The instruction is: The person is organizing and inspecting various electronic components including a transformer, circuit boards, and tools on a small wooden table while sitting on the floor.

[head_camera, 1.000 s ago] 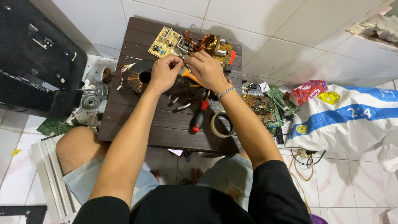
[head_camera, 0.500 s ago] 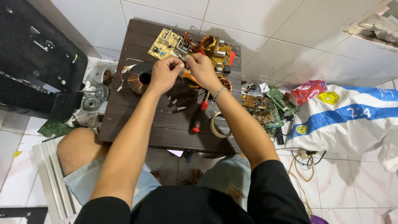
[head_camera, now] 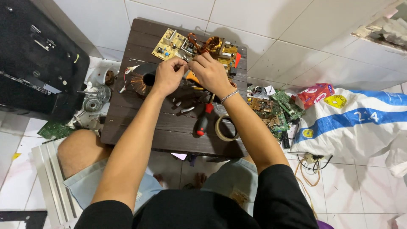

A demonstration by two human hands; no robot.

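Above the far half of the dark table, the left hand and right hand meet, each grip pinching a small part between fingertips; its axis cannot be told. A yellow circuit board lies just beyond.

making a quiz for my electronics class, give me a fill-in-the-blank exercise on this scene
1. Both hands, left and right, meet above a dark brown wooden ____.
2. The black-and-red-handled screwdriver lies right beside a roll of ____.
3. The round copper-wound coil lies on the person's ____ side of the hands.
4. The yellow circuit board lies at the table's ____ edge.

Missing words: table; tape; left; far
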